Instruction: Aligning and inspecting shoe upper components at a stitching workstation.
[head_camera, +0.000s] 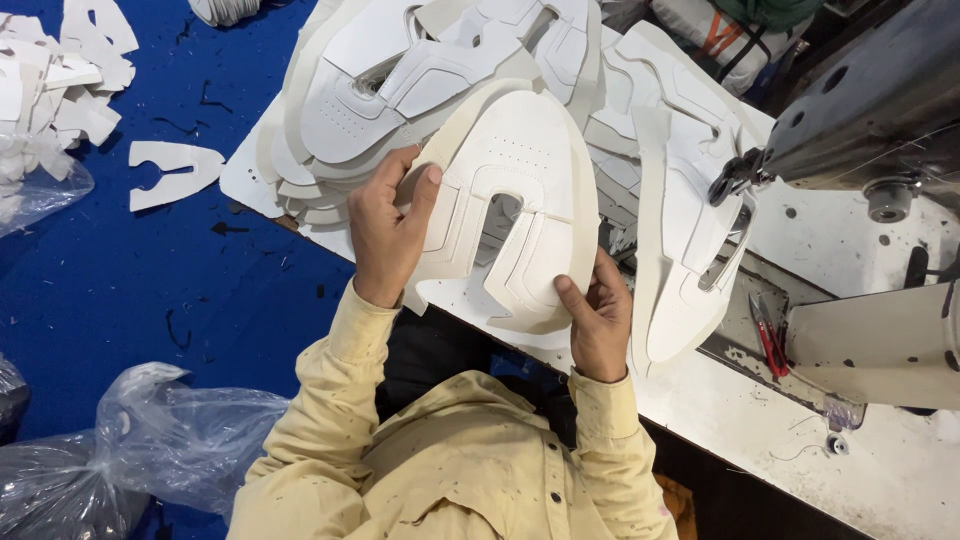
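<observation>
At the far left, loose white cut pieces (75, 65) lie scattered on the blue floor (120, 290), with a single forked white piece (172, 172) lying apart from them. Below these, crumpled clear plastic bags (150, 440) sit on the same floor, near my yellow sleeve.

My left hand (388, 232) is closed on the left edge of a white shoe upper (520, 200), thumb on its upper face and the other fingers curled behind it. I hold the upper flat and facing me, its U-shaped opening pointing down toward my chest, raised just above the edge of the white surface (760, 420). Behind it, a heap of stacked white shoe uppers (390, 80) spreads across the surface, overlapping one another.

My right hand (598, 322) pinches the lower right edge of the same upper, thumb on top, fingers folded underneath. Just beside that hand to the right, another white upper (690, 260) lies lengthwise on the surface, its far end under the presser foot of the sewing machine (860, 110). The grey machine head fills the upper right corner. Near its base, red-handled snips (770, 345) rest on the surface, and a small metal bobbin (837, 445) lies close to the near edge.
</observation>
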